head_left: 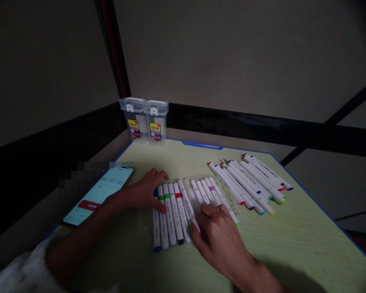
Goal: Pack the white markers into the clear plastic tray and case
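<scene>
A row of white markers (171,215) with coloured caps lies in a clear plastic tray (144,228) at the middle of a pale green table (293,244). My left hand (144,190) rests curled at the tray's upper left edge, fingertips touching the blue and green capped markers. My right hand (215,234) lies over the lower ends of a second group of markers (205,191), fingers pinched on one white marker (189,205) that lies slanted across the row.
Several loose markers (253,183) lie spread at the right. Two clear plastic cases (144,120) stand at the table's far edge. A phone (102,193) showing a timer lies at the left edge. A dark wall rail runs behind.
</scene>
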Demonstrator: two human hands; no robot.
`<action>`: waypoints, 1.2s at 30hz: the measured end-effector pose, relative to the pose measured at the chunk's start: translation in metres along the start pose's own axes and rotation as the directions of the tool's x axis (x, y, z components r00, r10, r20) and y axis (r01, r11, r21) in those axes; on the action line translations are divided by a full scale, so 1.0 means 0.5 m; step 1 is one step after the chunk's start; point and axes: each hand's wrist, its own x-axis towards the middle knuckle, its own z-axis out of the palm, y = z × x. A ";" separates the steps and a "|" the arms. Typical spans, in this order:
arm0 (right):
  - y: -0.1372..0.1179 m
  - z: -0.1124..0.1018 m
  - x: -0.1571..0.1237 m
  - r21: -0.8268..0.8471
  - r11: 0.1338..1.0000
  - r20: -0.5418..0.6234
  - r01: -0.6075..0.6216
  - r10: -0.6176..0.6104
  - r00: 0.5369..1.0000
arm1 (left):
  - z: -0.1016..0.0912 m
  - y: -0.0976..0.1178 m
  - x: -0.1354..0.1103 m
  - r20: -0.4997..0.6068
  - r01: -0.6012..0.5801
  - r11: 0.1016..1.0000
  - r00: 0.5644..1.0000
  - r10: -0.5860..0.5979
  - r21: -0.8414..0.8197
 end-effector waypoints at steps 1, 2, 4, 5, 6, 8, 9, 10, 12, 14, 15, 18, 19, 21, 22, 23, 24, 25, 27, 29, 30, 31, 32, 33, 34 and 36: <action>0.000 0.000 0.000 0.001 1.000 0.002 0.004 -0.004 1.000 | 0.001 -0.002 0.001 0.001 0.001 1.000 1.000 -0.001 0.000; 0.000 0.000 0.000 0.001 1.000 0.003 0.009 -0.009 1.000 | 0.002 -0.003 0.002 0.001 0.004 1.000 1.000 -0.004 0.002; 0.001 0.000 0.000 -0.003 1.000 0.003 0.020 -0.020 1.000 | 0.004 -0.006 0.004 0.000 0.003 1.000 1.000 -0.003 0.003; 0.001 -0.001 0.000 -0.006 1.000 0.004 0.027 -0.026 1.000 | 0.004 -0.006 0.005 -0.001 0.000 1.000 1.000 0.000 0.003; 0.001 -0.002 0.001 -0.010 0.999 0.005 0.032 -0.032 0.999 | 0.004 -0.007 0.006 -0.001 -0.004 1.000 1.000 0.004 0.003; 0.003 -0.003 0.002 -0.018 0.999 0.010 0.044 -0.044 0.999 | 0.004 -0.006 0.008 0.000 -0.010 1.000 1.000 0.010 0.003; 0.004 -0.004 0.002 -0.021 0.999 0.010 0.050 -0.050 0.999 | 0.003 -0.006 0.008 -0.001 -0.011 1.000 1.000 0.011 0.002; 0.005 -0.005 0.003 -0.023 0.998 0.010 0.058 -0.058 0.998 | 0.002 -0.005 0.008 0.001 -0.007 1.000 1.000 0.007 -0.002; 0.008 -0.006 0.003 -0.031 0.997 0.006 0.070 -0.070 0.998 | 0.000 -0.004 0.008 0.013 0.003 1.000 1.000 -0.003 -0.010; 0.013 -0.007 0.003 -0.045 0.996 0.001 0.076 -0.076 0.997 | -0.001 -0.003 0.007 0.023 0.010 1.000 1.000 -0.010 -0.016; 0.016 -0.007 0.003 -0.054 0.996 0.001 0.076 -0.076 0.997 | -0.001 -0.002 0.006 0.026 0.013 1.000 1.000 -0.012 -0.019; 0.024 -0.010 0.003 -0.089 0.994 0.016 0.062 -0.061 0.998 | -0.001 -0.002 0.005 0.017 0.016 1.000 1.000 -0.016 -0.023; 0.026 -0.011 0.003 -0.103 0.993 0.024 0.056 -0.054 0.998 | -0.001 -0.002 0.004 0.015 0.020 1.000 1.000 -0.020 -0.024; 0.030 -0.013 0.004 -0.131 0.990 0.039 0.044 -0.039 0.998 | 0.000 -0.003 0.004 0.013 0.020 0.999 1.000 -0.020 -0.026; 0.031 -0.014 0.005 -0.144 0.989 0.047 0.041 -0.034 0.998 | 0.000 -0.004 0.005 0.014 0.017 0.999 1.000 -0.016 -0.028; 0.032 -0.015 0.005 -0.154 0.987 0.053 0.039 -0.032 0.998 | 0.000 -0.004 0.005 0.017 0.012 0.999 1.000 -0.012 -0.031; 0.033 -0.016 0.006 -0.161 0.986 0.057 0.041 -0.032 0.998 | 0.001 -0.005 0.006 0.019 0.008 0.999 1.000 -0.007 -0.033; 0.034 -0.017 0.006 -0.166 0.985 0.059 0.042 -0.033 0.998 | 0.001 -0.006 0.006 0.021 0.005 0.999 1.000 -0.004 -0.033; 0.035 -0.018 0.005 -0.174 0.983 0.068 0.056 -0.044 0.997 | 0.001 -0.007 0.007 0.024 0.003 1.000 1.000 -0.003 -0.030; 0.036 -0.019 0.004 -0.182 0.981 0.083 0.068 -0.053 0.995 | 0.001 -0.008 0.007 0.025 0.004 1.000 1.000 -0.003 -0.024; 0.036 -0.020 0.003 -0.186 0.980 0.093 0.069 -0.053 0.994 | 0.001 -0.008 0.006 0.025 0.000 1.000 1.000 0.001 -0.022; 0.036 -0.020 0.002 -0.191 0.979 0.104 0.071 -0.052 0.993 | 0.000 -0.007 0.006 0.020 -0.007 1.000 1.000 0.007 -0.018; 0.036 -0.021 0.002 -0.198 0.977 0.115 0.074 -0.052 0.992 | 0.000 -0.006 0.005 0.013 -0.016 1.000 1.000 0.017 -0.015; 0.035 -0.022 0.001 -0.206 0.976 0.126 0.078 -0.052 0.991 | -0.001 -0.005 0.005 0.001 -0.032 0.999 0.999 0.032 -0.011; 0.035 -0.022 0.001 -0.214 0.973 0.138 0.085 -0.056 0.989 | 0.000 -0.003 0.005 -0.020 -0.055 0.998 0.998 0.055 -0.007; 0.034 -0.023 0.001 -0.228 0.968 0.161 0.100 -0.064 0.985 | 0.004 0.005 0.007 -0.075 -0.123 0.992 0.990 0.123 0.001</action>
